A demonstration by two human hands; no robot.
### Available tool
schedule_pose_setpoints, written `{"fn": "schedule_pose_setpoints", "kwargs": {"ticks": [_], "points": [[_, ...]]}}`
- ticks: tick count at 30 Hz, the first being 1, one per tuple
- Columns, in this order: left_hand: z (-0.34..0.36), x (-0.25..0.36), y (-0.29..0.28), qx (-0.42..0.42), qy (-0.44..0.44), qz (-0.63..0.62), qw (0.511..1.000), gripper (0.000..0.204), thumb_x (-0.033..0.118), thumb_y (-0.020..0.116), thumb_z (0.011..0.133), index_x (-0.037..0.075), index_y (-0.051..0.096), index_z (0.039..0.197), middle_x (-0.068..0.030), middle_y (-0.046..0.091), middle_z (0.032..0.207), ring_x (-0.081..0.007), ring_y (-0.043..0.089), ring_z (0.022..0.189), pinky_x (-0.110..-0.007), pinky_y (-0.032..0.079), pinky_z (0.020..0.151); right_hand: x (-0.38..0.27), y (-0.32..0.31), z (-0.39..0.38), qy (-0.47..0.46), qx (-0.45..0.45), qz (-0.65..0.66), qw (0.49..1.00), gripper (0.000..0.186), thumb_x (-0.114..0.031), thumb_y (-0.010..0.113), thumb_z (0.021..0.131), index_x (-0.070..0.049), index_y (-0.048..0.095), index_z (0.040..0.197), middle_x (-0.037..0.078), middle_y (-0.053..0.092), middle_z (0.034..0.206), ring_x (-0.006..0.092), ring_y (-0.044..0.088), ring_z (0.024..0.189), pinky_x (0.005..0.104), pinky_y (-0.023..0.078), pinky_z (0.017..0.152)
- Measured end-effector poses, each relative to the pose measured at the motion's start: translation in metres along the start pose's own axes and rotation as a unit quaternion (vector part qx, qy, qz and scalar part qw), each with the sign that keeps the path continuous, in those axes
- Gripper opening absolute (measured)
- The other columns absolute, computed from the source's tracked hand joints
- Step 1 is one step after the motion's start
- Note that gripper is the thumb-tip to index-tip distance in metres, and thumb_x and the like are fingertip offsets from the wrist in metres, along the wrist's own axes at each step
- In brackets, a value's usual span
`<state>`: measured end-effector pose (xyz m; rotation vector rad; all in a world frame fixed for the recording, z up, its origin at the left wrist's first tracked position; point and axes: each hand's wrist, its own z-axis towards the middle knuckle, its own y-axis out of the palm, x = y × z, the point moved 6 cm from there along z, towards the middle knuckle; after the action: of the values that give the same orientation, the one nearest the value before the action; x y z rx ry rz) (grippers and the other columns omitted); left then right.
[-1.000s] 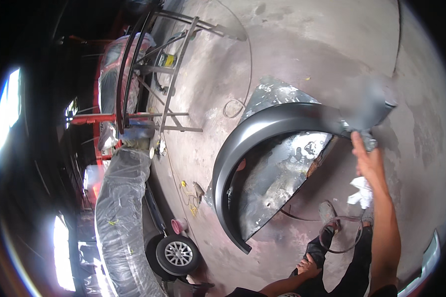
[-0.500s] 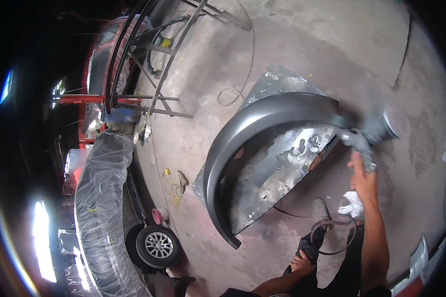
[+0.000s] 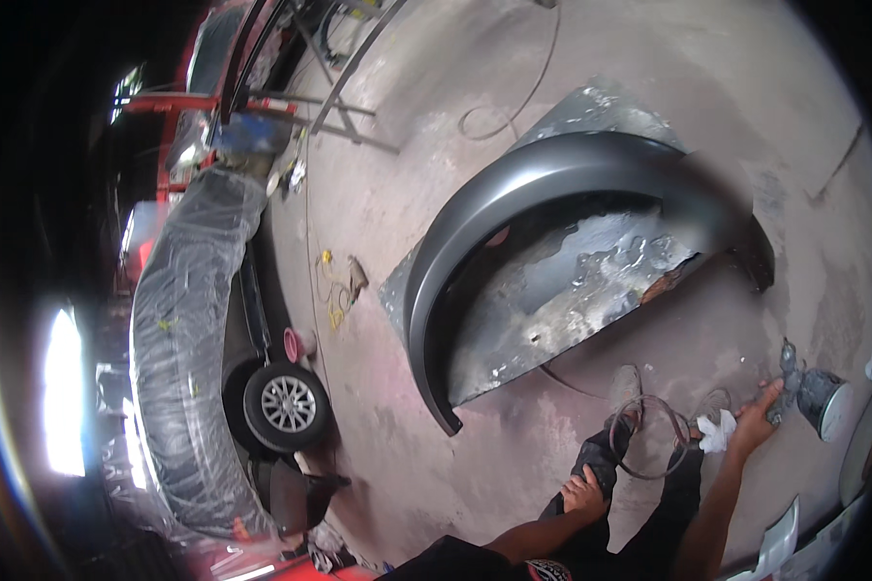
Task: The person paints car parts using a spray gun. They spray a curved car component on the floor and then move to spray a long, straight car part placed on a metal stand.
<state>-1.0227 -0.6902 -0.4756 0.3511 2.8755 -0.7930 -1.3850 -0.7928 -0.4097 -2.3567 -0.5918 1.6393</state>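
In my right hand point(image 3: 763, 412) is a spray gun point(image 3: 791, 382) with a paint cup point(image 3: 825, 405), held low at the right, apart from the work. White crumpled paper or cloth point(image 3: 715, 430) shows beside that hand's wrist. My left hand point(image 3: 583, 494) lies over my bent left knee, fingers laid out and holding nothing. Ahead of me a dark grey wheel-arch flare point(image 3: 513, 194) rests on a paint-spattered sheet point(image 3: 552, 329), its curve away from me. A blurred grey haze covers part of the flare's right side.
A hose point(image 3: 639, 473) loops around my lower legs. At left stands a car under clear plastic sheeting point(image 3: 179, 358), its wheel point(image 3: 287, 404) exposed near a pink bucket point(image 3: 297, 344). A metal stand point(image 3: 344, 82) is at the upper left. Another hose point(image 3: 499, 128) curls behind the sheet.
My right hand has brought the spray gun from the flare's right end down and toward me, uncovering that end. The view has shifted; my left hand stays on the knee.
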Motion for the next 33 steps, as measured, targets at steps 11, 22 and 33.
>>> {"fn": "schedule_pose_setpoints", "kwargs": {"ticks": [11, 22, 33], "points": [[-0.006, -0.01, 0.023, 0.026, -0.038, -0.012, 0.999, 0.098, 0.054, 0.069, 0.072, 0.0, 0.027, 0.142, -0.0266, 0.048, 0.121, -0.0351, 0.051, 0.104, -0.05, 0.038, 0.092, -0.062, 0.157, -0.155, -0.032, -0.501, 0.026, 0.864, 0.036, -0.04, 0.055, 0.094, -0.005, 0.062, 0.093, 0.0, 0.056, 0.065, 0.0052, 0.048, 0.046, 0.0229, 0.035, 0.039], [-0.001, -0.02, 0.014, 0.006, -0.047, -0.058, 0.997, 0.099, 0.055, 0.071, 0.071, -0.001, 0.029, 0.141, -0.0231, 0.05, 0.117, -0.0351, 0.052, 0.106, -0.049, 0.04, 0.092, -0.119, 0.159, -0.126, -0.055, -0.277, -0.003, 0.959, 0.041, -0.042, 0.054, 0.094, -0.003, 0.061, 0.089, 0.003, 0.059, 0.072, 0.0062, 0.045, 0.044, 0.0243, 0.035, 0.036], [0.01, -0.034, 0.017, 0.026, -0.061, -0.106, 0.992, 0.095, 0.053, 0.068, 0.072, 0.0, 0.028, 0.141, -0.0258, 0.049, 0.117, -0.0387, 0.05, 0.107, -0.052, 0.037, 0.092, -0.199, 0.266, -0.205, -0.136, -0.458, -0.113, 0.871, 0.052, -0.053, 0.054, 0.09, -0.002, 0.062, 0.091, 0.004, 0.053, 0.061, 0.0098, 0.049, 0.044, 0.0271, 0.039, 0.038]]}}
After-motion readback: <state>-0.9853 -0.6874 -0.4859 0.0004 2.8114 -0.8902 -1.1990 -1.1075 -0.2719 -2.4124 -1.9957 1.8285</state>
